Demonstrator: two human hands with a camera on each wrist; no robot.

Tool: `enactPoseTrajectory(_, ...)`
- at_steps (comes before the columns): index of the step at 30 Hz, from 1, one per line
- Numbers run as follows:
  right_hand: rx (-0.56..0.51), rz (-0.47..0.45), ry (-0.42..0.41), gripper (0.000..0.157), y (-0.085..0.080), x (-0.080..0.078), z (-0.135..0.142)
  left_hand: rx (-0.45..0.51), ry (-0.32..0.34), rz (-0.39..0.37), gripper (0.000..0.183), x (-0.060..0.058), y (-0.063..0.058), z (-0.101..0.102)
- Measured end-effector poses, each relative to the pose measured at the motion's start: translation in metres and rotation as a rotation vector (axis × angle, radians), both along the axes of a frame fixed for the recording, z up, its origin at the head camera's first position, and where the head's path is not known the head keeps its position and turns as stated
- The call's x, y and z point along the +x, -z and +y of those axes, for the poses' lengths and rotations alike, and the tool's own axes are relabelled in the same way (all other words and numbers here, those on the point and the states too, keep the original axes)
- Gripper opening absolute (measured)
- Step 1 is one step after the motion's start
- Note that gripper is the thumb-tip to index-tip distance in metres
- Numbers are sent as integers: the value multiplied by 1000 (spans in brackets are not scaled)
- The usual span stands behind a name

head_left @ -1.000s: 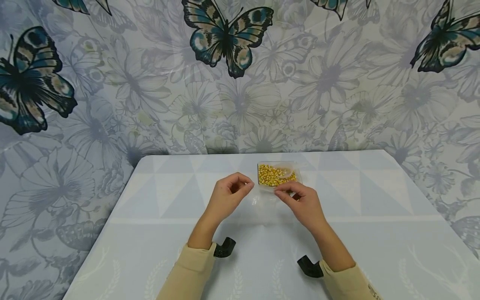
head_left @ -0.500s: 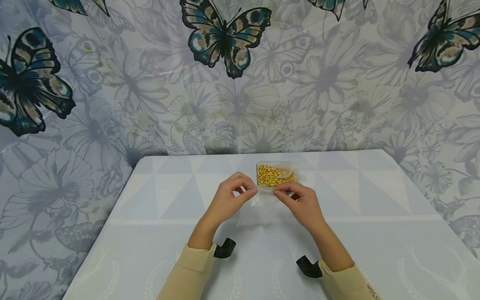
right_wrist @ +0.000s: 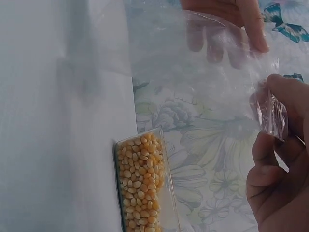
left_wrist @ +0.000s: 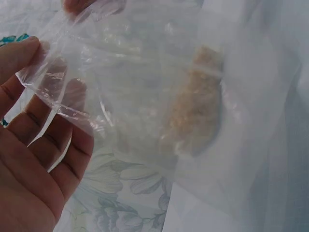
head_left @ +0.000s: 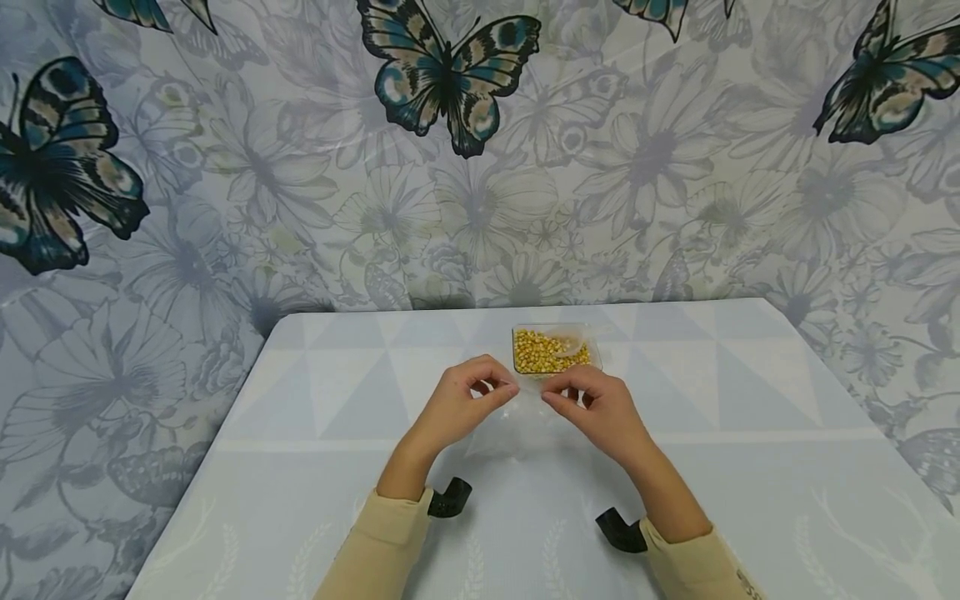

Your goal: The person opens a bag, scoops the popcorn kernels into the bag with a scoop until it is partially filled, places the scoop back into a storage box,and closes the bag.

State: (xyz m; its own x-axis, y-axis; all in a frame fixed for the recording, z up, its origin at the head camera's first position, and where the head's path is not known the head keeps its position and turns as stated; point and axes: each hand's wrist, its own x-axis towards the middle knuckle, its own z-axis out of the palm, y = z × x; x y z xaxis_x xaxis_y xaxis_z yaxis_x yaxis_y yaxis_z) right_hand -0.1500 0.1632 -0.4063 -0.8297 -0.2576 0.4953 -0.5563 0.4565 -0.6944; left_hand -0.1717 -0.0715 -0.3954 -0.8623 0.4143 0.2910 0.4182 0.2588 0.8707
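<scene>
A clear, thin plastic bag [head_left: 510, 437] hangs between my two hands over the table, nearly see-through in the head view. My left hand [head_left: 467, 402] pinches its upper edge between thumb and index finger; the other fingers show behind the film in the left wrist view. On the opposite side, my right hand [head_left: 596, 408] pinches a bunched, folded part of the bag [right_wrist: 271, 113]. The fingertips of both hands are a short gap apart. Just beyond them stands a clear rectangular container [head_left: 596, 354] of yellow corn kernels [right_wrist: 140, 181]. No kernels show inside the bag.
A curved translucent piece [head_left: 573, 346] lies on the corn. The pale patterned table [head_left: 360, 492] reaches back to a floral, butterfly-printed backdrop [head_left: 300, 167]. Black curved pieces stick out at the left cuff [head_left: 450, 498] and right cuff [head_left: 622, 531].
My left hand has moved right and slightly toward me, and my right hand slightly left, so the fingertips are closer together. The bag has shifted with them; the container stays put.
</scene>
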Motion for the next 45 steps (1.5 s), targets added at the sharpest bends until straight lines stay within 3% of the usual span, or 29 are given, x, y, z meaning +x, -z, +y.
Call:
enactPoseTrajectory(14,4,-57,-55,9,-2,1,-3,-37,-30,3,5,-1,3,-1)
enactPoseTrajectory(19,-7,-41,-23,7,-3,0,-2,-31,-118,33,12,-1,3,-1)
enactPoseTrajectory(26,-61,6,62,4,-6,1,-1,66,-247,101,15,-3,3,-2)
enactPoseTrajectory(32,-104,50,128,10,-5,0,-2,104,-301,165,8,-4,2,-1)
enactPoseTrajectory(37,-101,55,190,10,-5,1,-4,106,-267,161,7,-1,1,1)
enactPoseTrajectory(45,-143,72,192,9,-30,16,-15,62,-35,80,14,6,-2,10)
